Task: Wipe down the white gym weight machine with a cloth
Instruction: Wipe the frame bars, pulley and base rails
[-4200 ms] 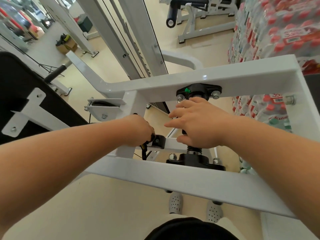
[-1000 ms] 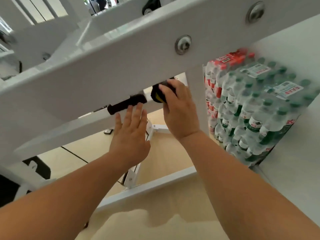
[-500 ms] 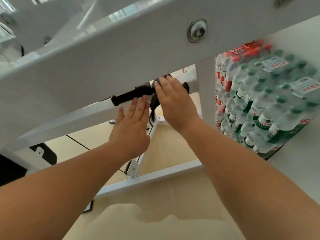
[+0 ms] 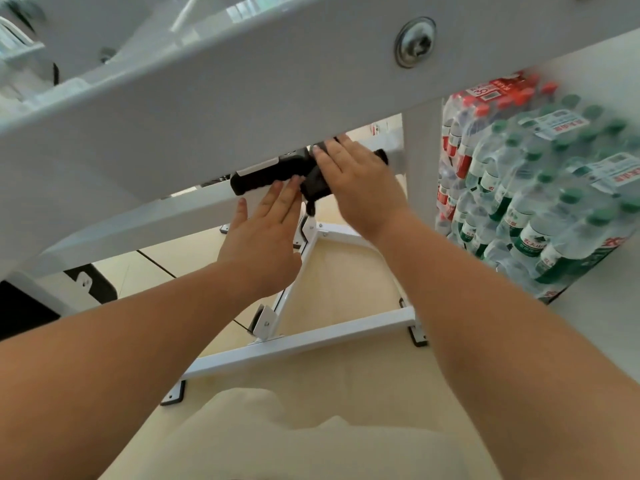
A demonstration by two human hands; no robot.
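Note:
The white weight machine's thick beam point(image 4: 207, 109) crosses the top of the head view. A thinner white bar point(image 4: 138, 230) runs below it and carries a black grip point(image 4: 266, 173). My right hand point(image 4: 356, 181) lies over a bunched dark cloth point(image 4: 313, 187) and presses it against this bar, just right of the grip. One corner of the cloth hangs down. My left hand point(image 4: 263, 237) rests flat against the bar below the grip, fingers straight and apart, holding nothing.
Shrink-wrapped packs of water bottles point(image 4: 536, 188) are stacked at the right behind a white upright point(image 4: 420, 161). The machine's white floor frame point(image 4: 301, 341) lies on the beige floor below. A black pad point(image 4: 20, 313) sits at the left edge. A large bolt point(image 4: 415, 41) sticks out of the beam.
Since four seconds ago my view has dropped beneath the beam. In the last second my right hand has shifted the cloth along the bar by the black grip, while my left hand stays flat.

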